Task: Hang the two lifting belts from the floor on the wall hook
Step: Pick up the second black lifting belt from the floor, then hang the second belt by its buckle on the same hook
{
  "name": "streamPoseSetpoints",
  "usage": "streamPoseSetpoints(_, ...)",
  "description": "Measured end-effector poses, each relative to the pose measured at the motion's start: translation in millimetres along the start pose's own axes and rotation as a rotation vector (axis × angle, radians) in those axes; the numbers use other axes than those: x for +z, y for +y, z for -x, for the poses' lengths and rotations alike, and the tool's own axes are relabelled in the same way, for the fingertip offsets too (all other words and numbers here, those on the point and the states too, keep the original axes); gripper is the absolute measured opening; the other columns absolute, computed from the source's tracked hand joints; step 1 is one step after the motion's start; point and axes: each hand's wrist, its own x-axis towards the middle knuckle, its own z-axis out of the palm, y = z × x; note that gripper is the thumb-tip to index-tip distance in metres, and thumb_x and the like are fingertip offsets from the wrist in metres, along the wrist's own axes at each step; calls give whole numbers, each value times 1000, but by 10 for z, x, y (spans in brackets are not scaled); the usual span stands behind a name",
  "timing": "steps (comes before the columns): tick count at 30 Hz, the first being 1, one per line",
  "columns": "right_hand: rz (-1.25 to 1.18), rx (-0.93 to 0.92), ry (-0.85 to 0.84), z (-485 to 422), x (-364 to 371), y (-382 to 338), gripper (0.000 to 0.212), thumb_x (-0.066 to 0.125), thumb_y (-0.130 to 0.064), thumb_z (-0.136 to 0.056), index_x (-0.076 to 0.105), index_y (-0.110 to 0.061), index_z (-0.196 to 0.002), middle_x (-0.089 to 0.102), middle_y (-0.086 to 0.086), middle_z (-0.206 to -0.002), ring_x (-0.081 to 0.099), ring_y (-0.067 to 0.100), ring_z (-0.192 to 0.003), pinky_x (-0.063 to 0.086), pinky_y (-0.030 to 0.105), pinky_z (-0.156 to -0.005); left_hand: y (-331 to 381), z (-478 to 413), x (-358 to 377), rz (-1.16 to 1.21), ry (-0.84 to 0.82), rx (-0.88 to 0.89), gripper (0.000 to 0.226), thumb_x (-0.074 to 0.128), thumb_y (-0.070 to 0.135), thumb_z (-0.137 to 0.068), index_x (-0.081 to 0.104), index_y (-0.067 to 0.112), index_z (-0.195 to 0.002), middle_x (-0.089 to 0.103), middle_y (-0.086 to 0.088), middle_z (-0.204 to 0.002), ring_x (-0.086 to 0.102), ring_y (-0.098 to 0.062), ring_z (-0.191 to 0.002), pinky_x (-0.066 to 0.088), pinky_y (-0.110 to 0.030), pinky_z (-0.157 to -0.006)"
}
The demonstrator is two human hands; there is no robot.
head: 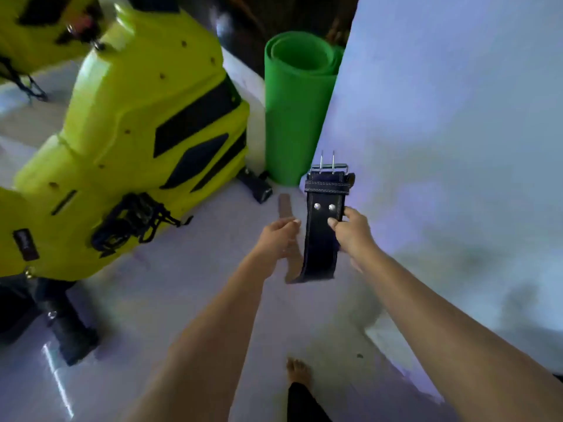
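A black leather lifting belt (323, 226) with white stitching, two rivets and a steel double-prong buckle (328, 167) hangs upright just in front of the white wall (457, 117). My right hand (353, 236) pinches its right edge below the rivets. The belt's lower end curls back up as a brown strap (285, 205). My left hand (278, 239) is curled over this strap; the grip itself is blurred. I see no wall hook and no separate second belt.
A large lime-yellow exercise machine (137, 132) with black feet (256, 187) fills the left side. A rolled green mat (298, 117) stands against the wall behind the belt. My bare foot (300, 370) rests on the pale tiled floor (182, 284).
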Motion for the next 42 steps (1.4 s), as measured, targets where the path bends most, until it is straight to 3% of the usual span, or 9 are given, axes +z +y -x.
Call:
streamPoseSetpoints(3, -170, -89, 63, 574, -390, -612, 20, 50, -3, -88, 58, -16, -102, 63, 13, -105, 61, 30, -94, 50, 55, -94, 566, 593, 211, 58, -141, 150, 24, 46, 30, -96, 56, 20, -115, 62, 4, -90, 56, -11, -75, 42, -21, -62)
streamPoseSetpoints(8, -306, -269, 182, 1698, -930, -1240, 21, 49, -4, -90, 56, -20, -101, 61, 9, -98, 59, 26, -85, 54, 50, -83, 1092, 1647, 411, 81, -306, 401, 16, 50, 13, -95, 57, 22, -105, 68, 18, -55, 62, 5, -50, 45, -11, -43)
streamPoseSetpoints(12, -340, -388, 264, 2576, -1371, -1523, 22, 49, -3, -90, 57, -20, -101, 63, 8, -101, 60, 26, -89, 53, 49, -85, 1372, 2468, 600, 44, -401, 528, 31, 54, 11, -92, 57, 15, -123, 69, 12, -74, 63, 5, -56, 49, -15, -49)
streamPoseSetpoints(17, -427, -552, 359, 3466, -2028, -1769, 19, 47, -6, -91, 57, -17, -103, 63, 1, -89, 60, 20, -82, 51, 35, -70, 1739, 3388, 1096, 86, -526, 688, 29, 51, -2, -90, 61, 6, -116, 70, 15, -59, 64, 4, -53, 48, -13, -45)
streamPoseSetpoints(21, -477, -628, 400, 4016, -2511, -1723, 29, 56, -11, -87, 54, -12, -116, 64, 3, -96, 62, 15, -84, 47, 24, -59, 1873, 4048, 1610, 137, -645, 738, 27, 49, -5, -90, 63, 9, -109, 68, 3, -77, 66, 1, -55, 51, -16, -47)
streamPoseSetpoints(26, -657, -683, 542, 4500, -3160, -1495, 30, 52, -31, -92, 53, -19, -120, 68, 4, -102, 65, 21, -91, 55, 36, -77, 1970, 4614, 2190, 71, -837, 842, 21, 58, 2, -86, 66, 11, -104, 61, 0, -84, 64, -9, -76, 51, -23, -63)
streamPoseSetpoints(30, -675, -777, 616, 4879, -3635, -1480, 9, 56, -26, -90, 61, -18, -90, 66, 7, -100, 63, 27, -97, 53, 47, -90, 1913, 4926, 2577, 11, -942, 927, 28, 61, 4, -85, 65, 5, -113, 58, -9, -92, 64, -18, -85, 55, -30, -72)
streamPoseSetpoints(36, -651, -806, 822, 5231, -4043, -1556, 12, 63, -17, -85, 66, -21, -74, 67, 5, -97, 60, 24, -101, 48, 43, -100, 1472, 5174, 2949, -4, -928, 992, 18, 61, 19, -89, 65, 1, -87, 65, -10, -76, 63, -19, -71, 55, -34, -69)
streamPoseSetpoints(42, -675, -838, 836, 5534, -4224, -1566, 19, 59, -9, -87, 61, -19, -71, 63, 0, -82, 56, 22, -95, 47, 42, -97, 1485, 5395, 3048, -55, -1033, 968, 27, 56, 22, -91, 64, -1, -104, 69, -13, -94, 67, -20, -83, 57, -28, -76)
